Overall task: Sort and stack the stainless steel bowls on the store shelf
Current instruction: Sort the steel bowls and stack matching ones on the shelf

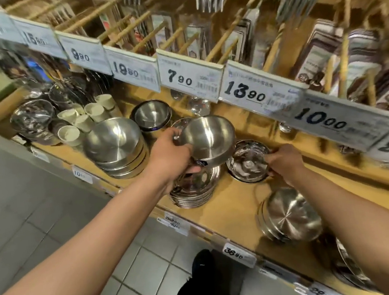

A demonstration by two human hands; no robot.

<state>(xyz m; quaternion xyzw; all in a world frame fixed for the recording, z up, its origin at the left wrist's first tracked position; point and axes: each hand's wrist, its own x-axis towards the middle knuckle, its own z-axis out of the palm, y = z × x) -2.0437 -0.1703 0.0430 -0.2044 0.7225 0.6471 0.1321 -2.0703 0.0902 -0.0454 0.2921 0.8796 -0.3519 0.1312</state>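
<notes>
The left hand (172,154) is gripping a brushed steel bowl (208,139) by its near-left rim, holding it tilted above a stack of shiny shallow dishes (193,190). The right hand (283,162) is closing its fingers on the right rim of a small shiny bowl stack (247,161) that is sitting on the wooden shelf (232,205).

Bare shelf is lying open between the dish stack and a pile of overturned brushed bowls (290,214) at the near right, just below the right forearm. The shelf's near edge is running diagonally from the far left to the near right, carrying small price tags (238,255); one is reading 36.90.

To the left, a stack of large brushed bowls (117,147) is standing near the held bowl, with a darker-rimmed bowl (152,115) behind it. Farther left, pale cups (84,120) are crowding together beside a shiny mixing bowl (33,120).

An upper shelf's row of price cards (191,78) is overhanging the bowls and is limiting the room above them. The cards are reading 9.90, 19.90, 7.90, 13.90 and 10.00; the small print is too blurred to read. Packaged utensils (322,51) are standing between wooden dividers above them.
</notes>
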